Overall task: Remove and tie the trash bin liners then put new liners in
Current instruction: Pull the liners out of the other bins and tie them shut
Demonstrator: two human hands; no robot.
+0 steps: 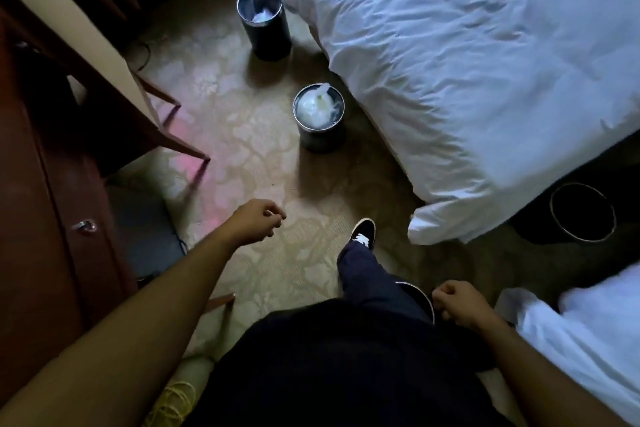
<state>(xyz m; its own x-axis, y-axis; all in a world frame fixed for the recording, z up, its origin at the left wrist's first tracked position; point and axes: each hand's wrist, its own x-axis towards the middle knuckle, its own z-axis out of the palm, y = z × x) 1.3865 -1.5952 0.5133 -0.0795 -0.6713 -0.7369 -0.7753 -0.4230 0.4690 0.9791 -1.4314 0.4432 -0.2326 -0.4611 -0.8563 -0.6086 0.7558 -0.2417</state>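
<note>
Two dark round bins stand on the carpet beside the bed. The near bin [320, 135] holds a full white liner bag [315, 107] with a twisted top. The far bin [268, 31] has crumpled white material [261, 15] at its bottom. A third dark bin [583, 212] stands in shadow between the beds at the right. My left hand [258, 222] hangs over the carpet with fingers loosely curled, holding nothing. My right hand [459, 305] is by my hip, fingers loosely curled, holding nothing. Both hands are well short of the bins.
A bed with a white duvet [467, 62] fills the upper right; a second white-covered bed [588, 340] is at the lower right. A wooden desk and drawers [52, 184] line the left. My leg and dark shoe [363, 232] step forward on the patterned carpet [242, 121].
</note>
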